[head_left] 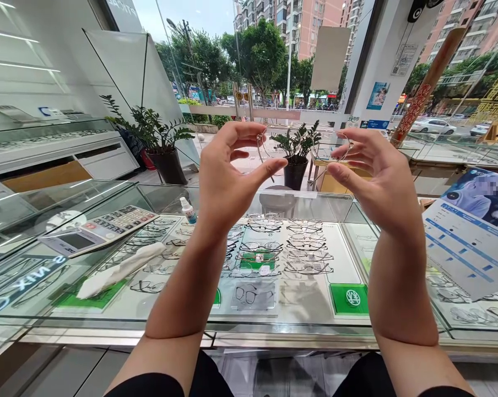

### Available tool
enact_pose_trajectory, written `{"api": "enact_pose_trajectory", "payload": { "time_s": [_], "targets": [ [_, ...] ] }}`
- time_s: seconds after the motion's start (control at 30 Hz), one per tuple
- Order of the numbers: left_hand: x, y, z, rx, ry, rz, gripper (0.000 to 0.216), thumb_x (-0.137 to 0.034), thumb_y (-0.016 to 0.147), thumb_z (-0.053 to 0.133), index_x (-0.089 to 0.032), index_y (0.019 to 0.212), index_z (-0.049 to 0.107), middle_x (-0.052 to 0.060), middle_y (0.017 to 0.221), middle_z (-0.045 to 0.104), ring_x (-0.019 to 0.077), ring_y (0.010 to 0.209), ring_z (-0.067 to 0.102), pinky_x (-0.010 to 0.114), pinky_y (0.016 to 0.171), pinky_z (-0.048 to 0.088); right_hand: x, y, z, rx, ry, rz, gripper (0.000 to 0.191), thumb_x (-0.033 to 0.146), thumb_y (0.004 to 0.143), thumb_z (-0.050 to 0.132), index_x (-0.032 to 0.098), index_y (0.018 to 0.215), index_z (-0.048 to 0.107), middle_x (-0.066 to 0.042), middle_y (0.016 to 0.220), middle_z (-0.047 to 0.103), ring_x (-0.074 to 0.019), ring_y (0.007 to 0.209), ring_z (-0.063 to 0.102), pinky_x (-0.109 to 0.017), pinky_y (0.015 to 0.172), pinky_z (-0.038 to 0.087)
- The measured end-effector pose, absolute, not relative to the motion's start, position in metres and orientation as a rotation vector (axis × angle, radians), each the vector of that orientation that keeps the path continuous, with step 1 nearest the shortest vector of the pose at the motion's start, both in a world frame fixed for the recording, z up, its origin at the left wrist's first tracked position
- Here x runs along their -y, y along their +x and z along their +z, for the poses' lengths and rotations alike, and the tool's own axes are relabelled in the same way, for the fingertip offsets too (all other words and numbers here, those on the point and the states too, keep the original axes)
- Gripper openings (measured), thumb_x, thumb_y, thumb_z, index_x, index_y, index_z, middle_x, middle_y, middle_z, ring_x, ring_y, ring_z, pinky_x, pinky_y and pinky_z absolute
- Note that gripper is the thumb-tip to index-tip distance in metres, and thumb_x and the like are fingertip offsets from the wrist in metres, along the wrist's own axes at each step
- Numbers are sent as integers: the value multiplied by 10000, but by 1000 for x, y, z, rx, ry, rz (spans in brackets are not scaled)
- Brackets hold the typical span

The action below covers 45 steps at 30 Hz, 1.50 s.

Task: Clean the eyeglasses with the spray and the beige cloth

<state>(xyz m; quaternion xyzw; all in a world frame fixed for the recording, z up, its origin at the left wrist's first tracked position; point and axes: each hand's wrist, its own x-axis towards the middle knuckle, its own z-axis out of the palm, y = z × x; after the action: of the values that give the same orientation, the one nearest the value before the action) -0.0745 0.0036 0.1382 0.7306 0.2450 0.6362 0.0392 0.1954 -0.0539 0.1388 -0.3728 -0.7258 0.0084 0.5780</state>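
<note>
Both my hands are raised above a glass display counter [307,309] and hold up a pair of thin-rimmed glasses [303,150] between them. My left hand [228,171] pinches the left end of the frame with fingers and thumb. My right hand [373,171] pinches the right end in the same way. The lenses are clear, so the street and a potted plant [296,149] show through them. The frame's rim is thin and hard to make out against the background.
Under the counter glass lie several rows of glasses [274,248]. On top sit a calculator [98,229], a small dropper bottle [188,210], a rolled white cloth [120,270] and, at right, a printed leaflet [472,237]. Another potted plant [160,140] stands at back left.
</note>
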Motion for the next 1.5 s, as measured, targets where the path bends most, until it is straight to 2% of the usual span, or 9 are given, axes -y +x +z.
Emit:
{"api": "enact_pose_trajectory", "payload": {
  "time_s": [0.23, 0.47, 0.7, 0.93, 1.1, 1.5],
  "targets": [
    [-5, -71, 136, -848, 2246, 1914, 619, -684, 818, 950, -311, 1271, 752, 71, 1251, 807, 294, 1157, 784, 457, 944, 657, 53, 196, 138, 1681, -920, 50, 531, 636, 949, 831, 370, 1394, 716, -67, 1238, 821, -327, 1221, 785, -585, 1156, 640],
    [-5, -70, 135, -856, 2229, 1900, 643, -760, 814, 909, -306, 1243, 757, 72, 1254, 794, 280, 1102, 783, 437, 867, 672, 55, 198, 139, 1672, -938, 87, 545, 678, 959, 796, 382, 1411, 718, -71, 1298, 819, -336, 1214, 782, -588, 1098, 667],
    [-3, -68, 135, -866, 2205, 1895, 602, -719, 813, 936, -325, 1234, 764, 74, 1252, 789, 275, 1089, 780, 429, 856, 676, 53, 198, 138, 1664, -960, 95, 528, 628, 964, 810, 389, 1424, 711, -72, 1325, 815, -343, 1229, 777, -577, 1059, 675],
    [-3, -63, 132, -857, 2190, 1949, 574, -697, 826, 937, -312, 1212, 755, 72, 1248, 783, 259, 1073, 761, 399, 850, 661, 51, 198, 137, 1661, -1031, 59, 490, 573, 982, 796, 342, 1407, 714, -111, 1346, 803, -356, 1220, 787, -583, 1058, 659],
    [1, -59, 132, -897, 2218, 1998, 531, -660, 845, 936, -334, 1227, 762, 66, 1242, 760, 272, 1065, 744, 432, 867, 640, 46, 202, 133, 1668, -1032, 10, 481, 548, 987, 787, 330, 1411, 722, -120, 1329, 818, -363, 1218, 786, -623, 1068, 651],
    [-2, -59, 131, -902, 2254, 2043, 601, -771, 839, 876, -329, 1230, 759, 79, 1241, 767, 291, 1054, 745, 457, 879, 641, 44, 202, 132, 1657, -1028, -17, 491, 564, 970, 800, 344, 1405, 741, -112, 1310, 818, -355, 1167, 796, -628, 1058, 653]
  ]
}}
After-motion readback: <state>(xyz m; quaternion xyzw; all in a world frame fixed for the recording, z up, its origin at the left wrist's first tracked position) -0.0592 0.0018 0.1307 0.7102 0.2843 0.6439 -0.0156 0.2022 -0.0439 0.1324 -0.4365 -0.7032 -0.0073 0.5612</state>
